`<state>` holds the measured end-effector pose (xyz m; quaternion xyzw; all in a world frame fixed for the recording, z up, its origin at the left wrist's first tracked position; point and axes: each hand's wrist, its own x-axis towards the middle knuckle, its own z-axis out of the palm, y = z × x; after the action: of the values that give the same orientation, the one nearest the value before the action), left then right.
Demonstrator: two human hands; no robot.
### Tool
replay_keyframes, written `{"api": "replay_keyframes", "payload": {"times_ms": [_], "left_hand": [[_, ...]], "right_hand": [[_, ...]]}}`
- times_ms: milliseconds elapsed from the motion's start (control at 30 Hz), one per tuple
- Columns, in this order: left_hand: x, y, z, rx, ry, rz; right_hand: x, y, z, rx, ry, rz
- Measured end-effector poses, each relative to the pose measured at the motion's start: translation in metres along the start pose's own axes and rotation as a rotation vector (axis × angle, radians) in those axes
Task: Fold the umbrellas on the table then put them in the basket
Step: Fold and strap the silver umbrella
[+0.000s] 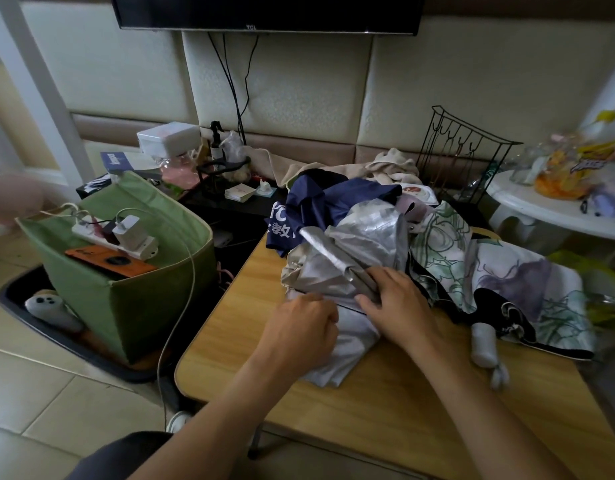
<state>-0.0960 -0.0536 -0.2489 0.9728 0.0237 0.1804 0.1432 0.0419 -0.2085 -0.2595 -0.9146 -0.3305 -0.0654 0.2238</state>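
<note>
On the pale wooden worktop (385, 410) lies a heap of collapsed umbrella canopies, and the person works on the nearest one, a silver-lined, pale lilac fabric umbrella (351, 271). The right hand (399, 299) grips a rolled, pleated flap of its silver lining, fingers (375, 292) curled over the fold, apparently to keep the pleat tight. The left hand (299, 327) is clenched on the lilac cloth just beside it, seemingly to pull the panel taut so the next pleat lies flat.

Three umbrellas can be counted: the silver one, a navy blue umbrella with white lettering (319, 206) behind it, and a white umbrella printed with green and purple flowers (506, 275) to the right, its pale grey handle (483, 344) resting on the wood. More may lie beneath; the pile hides that.

One green fabric basket (126, 306) stands on the floor to the left of the worktop, within easy reach. It already carries a white power strip (115, 237) and an orange flat box (108, 261), and no umbrella shows in it.
</note>
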Motion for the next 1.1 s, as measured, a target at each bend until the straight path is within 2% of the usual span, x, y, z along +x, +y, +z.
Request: {"api": "replay_keyframes", "payload": {"times_ms": [200, 367, 433, 567, 667, 767, 867, 1100], "left_hand": [[-0.013, 0.005, 0.005, 0.089, -0.075, 0.003], [-0.015, -0.002, 0.014, 0.134, -0.268, -0.043], [-0.017, -0.006, 0.020, 0.140, -0.294, -0.043], [-0.016, -0.010, 0.029, 0.147, -0.299, -0.041], [-0.014, -0.015, 0.035, 0.145, -0.290, -0.050], [-0.016, -0.023, 0.047, 0.168, -0.208, -0.034], [-0.021, -0.030, 0.059, 0.158, -0.226, -0.060], [-0.030, -0.029, 0.057, 0.198, -0.194, -0.051]], "right_hand": [[0.004, 0.004, 0.004, 0.055, 0.040, -0.029], [0.006, 0.006, 0.004, 0.063, 0.029, -0.055], [0.004, 0.006, 0.005, 0.069, -0.015, -0.059], [0.000, 0.006, 0.008, 0.027, -0.012, -0.082], [0.000, 0.004, 0.013, -0.027, 0.070, -0.121], [0.000, 0.004, 0.020, -0.073, 0.158, -0.145], [0.000, 0.004, 0.024, -0.089, 0.207, -0.152], [-0.004, 0.005, 0.031, -0.146, 0.224, -0.172]]}}
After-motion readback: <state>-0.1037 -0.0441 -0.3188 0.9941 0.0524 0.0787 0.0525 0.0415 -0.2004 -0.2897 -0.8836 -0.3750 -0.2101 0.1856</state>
